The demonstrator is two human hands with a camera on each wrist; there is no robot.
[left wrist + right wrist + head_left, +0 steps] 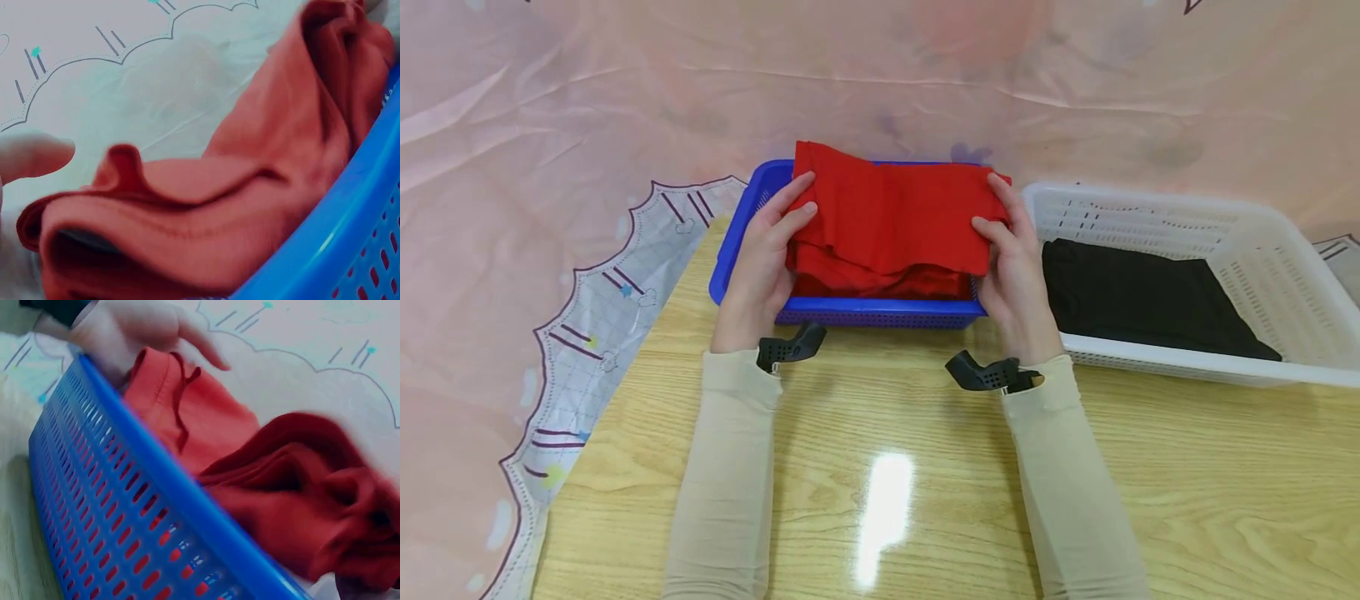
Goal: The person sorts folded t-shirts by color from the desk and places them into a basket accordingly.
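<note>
A folded red garment (917, 204) spans between both hands over the blue basket (880, 310) in the head view. My left hand (758, 262) grips its left end, with thumb and a finger on the near face. At the opposite end my right hand (1017, 267) pinches it the same way. More red fabric (865, 283) lies in the basket beneath. A stitched hem shows on the red garment (187, 231) in the left wrist view. The right wrist view has the garment's loose folds (294, 506) beside the perforated basket wall (119, 506).
To the right on the wooden table (887, 417) stands a white basket (1150, 212) with a folded black garment (1142, 296) inside. A pink patterned cloth (700, 92) hangs behind the table and down its left side.
</note>
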